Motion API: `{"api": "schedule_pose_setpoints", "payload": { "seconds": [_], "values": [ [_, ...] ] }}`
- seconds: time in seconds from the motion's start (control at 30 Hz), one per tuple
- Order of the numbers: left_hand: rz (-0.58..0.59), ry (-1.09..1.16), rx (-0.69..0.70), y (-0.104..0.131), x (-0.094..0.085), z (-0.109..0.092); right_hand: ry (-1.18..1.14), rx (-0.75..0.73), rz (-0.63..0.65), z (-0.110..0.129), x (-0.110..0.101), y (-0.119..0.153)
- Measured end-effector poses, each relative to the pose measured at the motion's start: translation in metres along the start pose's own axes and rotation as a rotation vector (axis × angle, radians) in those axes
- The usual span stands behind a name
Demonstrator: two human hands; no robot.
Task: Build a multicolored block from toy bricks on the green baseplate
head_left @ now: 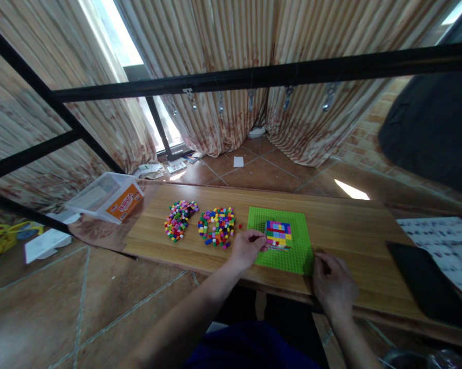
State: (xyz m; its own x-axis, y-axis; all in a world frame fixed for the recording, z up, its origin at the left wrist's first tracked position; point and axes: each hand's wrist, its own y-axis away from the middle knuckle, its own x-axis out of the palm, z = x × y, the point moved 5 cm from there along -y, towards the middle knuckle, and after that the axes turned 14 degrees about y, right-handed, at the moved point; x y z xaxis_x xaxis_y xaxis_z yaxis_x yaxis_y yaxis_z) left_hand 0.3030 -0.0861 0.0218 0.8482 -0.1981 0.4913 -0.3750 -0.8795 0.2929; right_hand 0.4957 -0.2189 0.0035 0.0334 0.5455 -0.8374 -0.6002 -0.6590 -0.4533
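A green studded baseplate (300, 241) lies on the wooden table, bearing a flat, roughly square patch of colourful toy bricks (279, 233). My left hand (249, 249) reaches over the plate's left side, its thumb and fingers pinched together at the lower left of the patch. Whatever is in that pinch, if anything, is too small to make out. By the plate's lower right corner rests my right hand (334, 284), fingers curled in; what they may hold is hidden. One loose red brick (240, 226) lies left of the plate.
Two heaps of mixed small bricks, a ring-shaped pile (217, 225) and a curved pile (179, 220), lie on the table (342, 225). A clear plastic box (109, 195) stands at the left end. A black flat object (426, 282) and printed sheets (442, 246) are at right.
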Motion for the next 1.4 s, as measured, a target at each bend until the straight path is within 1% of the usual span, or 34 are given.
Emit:
{"api": "schedule_pose_setpoints", "payload": {
  "seconds": [0.17,0.27,0.33,0.47,0.57,0.67,0.77,0.87,0.97,1.17,1.4],
  "values": [
    [-0.033,-0.036,0.030,-0.002,0.002,0.002,-0.028,0.017,-0.004,-0.003,-0.001,-0.002],
    [-0.058,-0.057,0.036,-0.001,0.003,0.003,-0.131,0.020,-0.032,0.003,-0.011,-0.003],
    [-0.068,-0.056,0.031,0.000,0.003,0.004,-0.209,-0.027,-0.065,0.017,-0.022,-0.004],
    [-0.074,-0.046,0.031,0.002,0.004,0.004,-0.281,-0.214,-0.140,0.059,-0.039,-0.007],
    [-0.075,-0.052,0.033,0.003,0.005,0.004,-0.244,-0.341,-0.136,0.087,-0.036,-0.012],
    [-0.099,-0.052,0.027,0.003,0.007,0.003,-0.208,-0.422,-0.132,0.101,-0.026,-0.015],
    [-0.113,-0.061,0.032,0.004,0.008,0.002,-0.209,-0.443,-0.167,0.103,-0.019,-0.014],
    [-0.122,-0.072,0.035,0.005,0.010,0.000,-0.217,-0.447,-0.188,0.101,-0.016,-0.013],
    [-0.129,-0.076,0.040,0.006,0.011,-0.002,-0.184,-0.462,-0.206,0.100,-0.017,-0.012],
    [-0.141,-0.091,0.072,0.005,0.013,-0.003,0.009,-0.529,-0.262,0.104,-0.020,-0.006],
    [-0.151,-0.034,0.057,0.002,0.015,-0.001,0.036,-0.552,-0.278,0.105,-0.018,0.002]
  ]
}}
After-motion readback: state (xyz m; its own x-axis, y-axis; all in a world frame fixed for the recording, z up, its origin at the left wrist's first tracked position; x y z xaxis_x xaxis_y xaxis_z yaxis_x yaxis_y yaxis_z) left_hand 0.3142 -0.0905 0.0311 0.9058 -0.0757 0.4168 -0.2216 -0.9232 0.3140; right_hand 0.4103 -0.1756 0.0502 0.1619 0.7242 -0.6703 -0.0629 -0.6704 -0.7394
